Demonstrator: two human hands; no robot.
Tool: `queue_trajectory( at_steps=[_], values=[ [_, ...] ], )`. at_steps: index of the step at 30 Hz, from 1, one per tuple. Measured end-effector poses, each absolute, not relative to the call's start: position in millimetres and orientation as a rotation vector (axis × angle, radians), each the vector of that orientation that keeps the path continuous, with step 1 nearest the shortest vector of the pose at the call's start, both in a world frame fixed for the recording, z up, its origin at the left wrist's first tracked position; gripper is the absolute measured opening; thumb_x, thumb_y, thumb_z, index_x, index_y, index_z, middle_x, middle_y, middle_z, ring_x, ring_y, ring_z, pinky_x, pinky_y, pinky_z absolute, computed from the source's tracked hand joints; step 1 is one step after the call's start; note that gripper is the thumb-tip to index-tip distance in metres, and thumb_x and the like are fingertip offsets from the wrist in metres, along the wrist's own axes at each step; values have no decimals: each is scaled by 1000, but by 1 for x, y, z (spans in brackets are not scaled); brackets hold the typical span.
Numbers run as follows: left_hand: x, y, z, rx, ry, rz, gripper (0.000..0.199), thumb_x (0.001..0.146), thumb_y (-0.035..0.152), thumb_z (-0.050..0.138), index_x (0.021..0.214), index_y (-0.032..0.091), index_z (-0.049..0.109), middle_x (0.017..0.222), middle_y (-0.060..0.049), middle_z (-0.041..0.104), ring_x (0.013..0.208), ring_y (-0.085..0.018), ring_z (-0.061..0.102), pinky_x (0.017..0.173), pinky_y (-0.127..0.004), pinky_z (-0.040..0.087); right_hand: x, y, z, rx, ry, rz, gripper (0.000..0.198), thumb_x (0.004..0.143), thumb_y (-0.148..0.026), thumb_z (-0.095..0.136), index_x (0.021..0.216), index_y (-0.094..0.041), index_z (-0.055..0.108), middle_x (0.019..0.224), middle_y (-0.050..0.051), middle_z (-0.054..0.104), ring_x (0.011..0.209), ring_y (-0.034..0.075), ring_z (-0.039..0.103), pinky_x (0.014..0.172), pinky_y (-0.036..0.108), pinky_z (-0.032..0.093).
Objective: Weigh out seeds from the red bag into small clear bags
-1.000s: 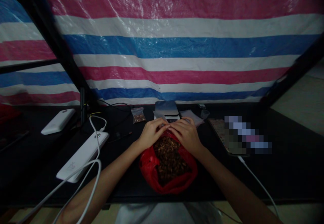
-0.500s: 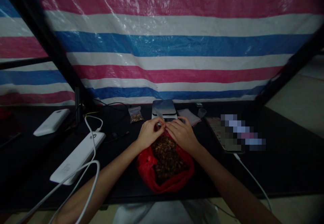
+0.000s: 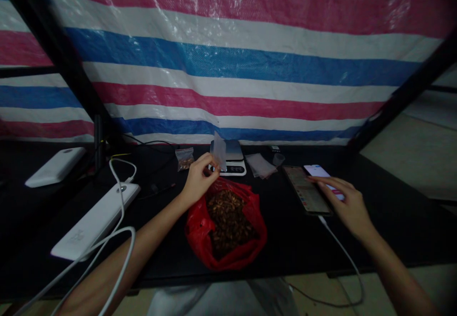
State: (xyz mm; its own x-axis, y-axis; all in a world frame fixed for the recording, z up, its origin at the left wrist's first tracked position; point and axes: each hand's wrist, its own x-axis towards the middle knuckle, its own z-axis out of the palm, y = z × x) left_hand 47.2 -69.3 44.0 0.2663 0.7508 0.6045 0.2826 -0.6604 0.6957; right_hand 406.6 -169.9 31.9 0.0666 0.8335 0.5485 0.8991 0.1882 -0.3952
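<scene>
My left hand [image 3: 200, 177] pinches a small clear plastic bag [image 3: 220, 152] upright in front of a kitchen scale [image 3: 235, 167]. Below that hand stands an open red plastic bag [image 3: 200, 232] full of small brown seed-like pieces [image 3: 232, 218]. On the right, my right hand [image 3: 344, 202] is over two phones, fingers stretched out and holding nothing. Its fingertips lie at the near phone [image 3: 309, 194], and part of the lit phone [image 3: 316, 169] is covered by the hand. Whether the fingertips touch a screen I cannot tell.
A filled small bag [image 3: 184, 159] lies left of the scale. Flat clear bags [image 3: 260, 164] and a small clear cup [image 3: 278, 159] are to its right. White power banks [image 3: 96, 223] with looping white cables [image 3: 133, 240] occupy the left. A striped sheet [image 3: 228, 68] hangs behind the black table.
My right hand has left the left hand above the red bag and moved right to the phones. The left hand now holds the clear bag alone. The view has shifted slightly.
</scene>
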Motion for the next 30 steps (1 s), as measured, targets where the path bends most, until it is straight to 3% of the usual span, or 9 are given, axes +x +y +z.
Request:
queue_trajectory(
  at_steps=[4, 11, 21, 26, 30],
  values=[
    [47, -68, 40, 2105, 900, 1370, 8, 75, 14, 52, 69, 16, 55, 87, -5, 57, 81, -14, 56, 50, -16, 46, 447, -200, 4, -1715, -1543, -44, 30, 82, -48, 48, 86, -26, 70, 97, 12, 69, 96, 32, 61, 90, 48, 43],
    [48, -66, 36, 2161, 966, 1375, 9, 71, 10, 53, 64, 16, 54, 86, -4, 56, 78, -14, 56, 52, -17, 47, 453, -193, -7, -1684, -1513, 45, 37, 84, -49, 43, 98, -26, 67, 112, 6, 65, 112, 29, 54, 100, 50, 36],
    [49, -65, 34, 2157, 946, 1357, 12, 70, 7, 51, 63, 16, 52, 78, -2, 56, 73, -11, 55, 49, -15, 45, 453, -185, -9, -1691, -1776, 47, 45, 88, -50, 33, 85, -27, 71, 104, 4, 69, 103, 26, 59, 99, 49, 36],
    [50, -67, 35, 2118, 905, 1344, 11, 73, 10, 53, 63, 16, 52, 75, -2, 57, 72, -11, 56, 52, -16, 49, 453, -183, -18, -1809, -1870, -75, 40, 89, -49, 33, 106, -31, 65, 113, 1, 65, 110, 24, 55, 104, 52, 24],
    [50, -67, 33, 2069, 875, 1359, 8, 75, 16, 57, 66, 16, 57, 77, -3, 62, 73, -12, 60, 53, -17, 51, 453, -185, -21, -1851, -1890, -130, 40, 89, -48, 35, 116, -32, 59, 119, 2, 62, 114, 25, 52, 103, 53, 22]
  ],
)
